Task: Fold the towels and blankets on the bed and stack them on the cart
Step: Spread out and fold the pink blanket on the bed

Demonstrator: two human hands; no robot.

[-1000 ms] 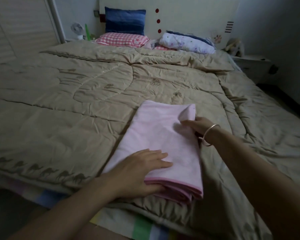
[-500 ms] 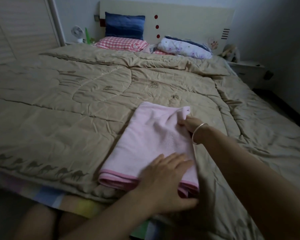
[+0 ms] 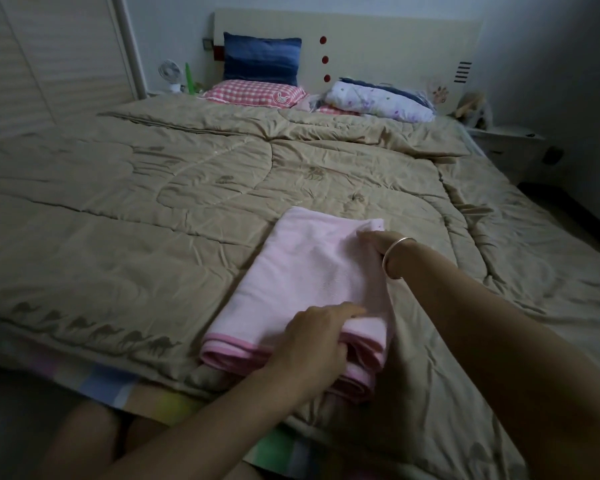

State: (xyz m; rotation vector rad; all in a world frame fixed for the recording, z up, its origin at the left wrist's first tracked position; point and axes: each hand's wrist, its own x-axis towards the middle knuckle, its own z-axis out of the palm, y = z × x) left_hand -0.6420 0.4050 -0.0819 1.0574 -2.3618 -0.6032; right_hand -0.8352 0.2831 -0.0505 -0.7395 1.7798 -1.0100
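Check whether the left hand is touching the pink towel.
Touching. The head view shows the left hand lying on the pink towel, its fingers curled around the folded near edge.

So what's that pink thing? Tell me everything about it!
It is a pink towel, soft and fluffy-looking, folded into a long rectangle of several layers, with a darker pink border along its near edge. It lies flat on the tan quilt by the bed's near edge. The left hand grips its near right corner; the right hand pinches its far right corner.
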